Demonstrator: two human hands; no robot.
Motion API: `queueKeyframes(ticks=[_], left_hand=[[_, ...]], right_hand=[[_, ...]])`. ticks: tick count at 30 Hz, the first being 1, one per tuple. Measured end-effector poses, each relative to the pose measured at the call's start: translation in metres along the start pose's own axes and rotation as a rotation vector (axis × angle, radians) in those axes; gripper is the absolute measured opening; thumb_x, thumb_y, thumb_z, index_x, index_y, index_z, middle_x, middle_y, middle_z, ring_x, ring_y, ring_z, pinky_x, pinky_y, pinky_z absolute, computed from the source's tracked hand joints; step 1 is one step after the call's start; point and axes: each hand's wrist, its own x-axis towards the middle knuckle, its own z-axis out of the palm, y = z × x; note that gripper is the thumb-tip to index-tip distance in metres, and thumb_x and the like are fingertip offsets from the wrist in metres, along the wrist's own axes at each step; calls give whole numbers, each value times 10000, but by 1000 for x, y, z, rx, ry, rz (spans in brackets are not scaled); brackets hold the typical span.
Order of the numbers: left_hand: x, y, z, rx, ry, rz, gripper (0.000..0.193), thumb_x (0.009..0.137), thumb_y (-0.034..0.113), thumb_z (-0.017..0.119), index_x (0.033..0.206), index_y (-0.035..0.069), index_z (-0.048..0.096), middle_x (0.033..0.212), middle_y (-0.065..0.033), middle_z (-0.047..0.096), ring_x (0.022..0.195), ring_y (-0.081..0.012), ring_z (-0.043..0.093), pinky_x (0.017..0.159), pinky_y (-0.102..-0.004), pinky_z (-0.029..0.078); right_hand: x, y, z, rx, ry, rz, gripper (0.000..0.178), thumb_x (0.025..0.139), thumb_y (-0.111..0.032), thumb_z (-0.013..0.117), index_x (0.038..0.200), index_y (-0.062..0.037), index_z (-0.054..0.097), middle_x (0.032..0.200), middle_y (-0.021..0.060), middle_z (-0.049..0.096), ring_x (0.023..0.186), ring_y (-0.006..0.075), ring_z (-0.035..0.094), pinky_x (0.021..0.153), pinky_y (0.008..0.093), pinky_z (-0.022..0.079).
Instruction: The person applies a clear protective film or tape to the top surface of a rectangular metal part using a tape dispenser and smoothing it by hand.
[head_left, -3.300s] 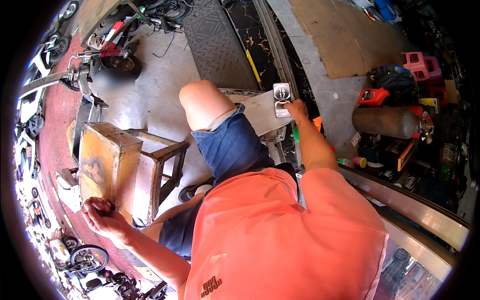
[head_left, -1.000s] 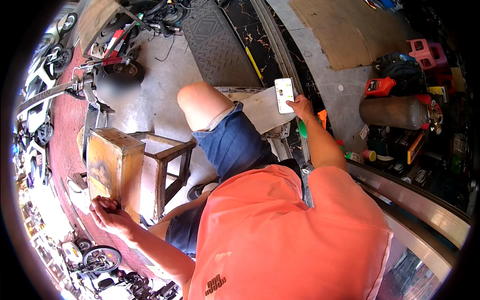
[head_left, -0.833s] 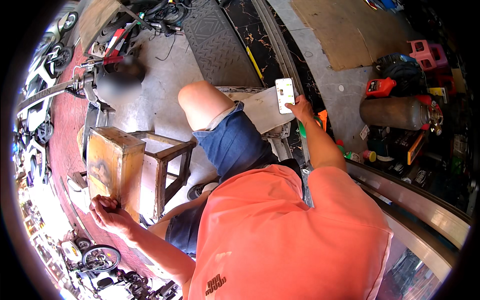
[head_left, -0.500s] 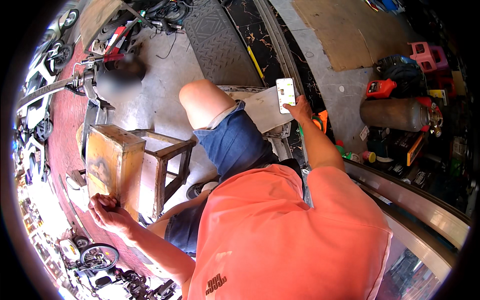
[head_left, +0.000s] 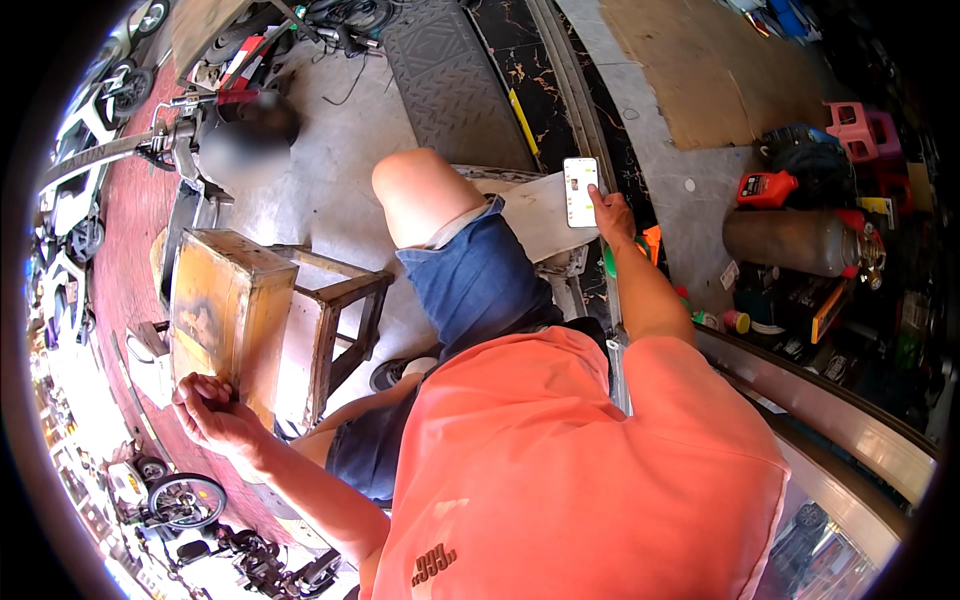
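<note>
A white-screened smartphone (head_left: 578,208) is held upright in my right hand (head_left: 614,215), above a pale flat board beside my raised knee. My right thumb lies over the right edge of its lit screen. Out to the left, my left hand (head_left: 212,412) is raised in front of a worn wooden box (head_left: 215,310), palm up. Its fingers are curled in, and whatever they may hold is too small to make out. The box stands beside a wooden stool frame (head_left: 345,300).
A dark ramp-like mat (head_left: 450,90) lies ahead. To the right are a gas cylinder (head_left: 785,240), a red canister (head_left: 766,187), a pink plastic stool (head_left: 850,130) and flattened cardboard (head_left: 715,75). A blurred person's head (head_left: 245,140) is near a handlebar at far left; parked scooters and bicycles stand beyond.
My right thumb has moved from the lower part of the phone screen to its right edge, and the screen content differs. The left hand stays curled; the whole view has shifted slightly.
</note>
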Motion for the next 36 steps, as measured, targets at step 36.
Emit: queueKeyframes(ticks=[36], left_hand=[[-7, 2, 5, -15, -4, 62, 212, 1095, 165, 606, 915, 54, 624, 688, -27, 483, 613, -131, 436, 574, -277, 368]], right_hand=[[17, -2, -14, 13, 160, -76, 721, 967, -758, 574, 1173, -85, 729, 1171, 175, 778, 1137, 382, 718, 1001, 477, 531]])
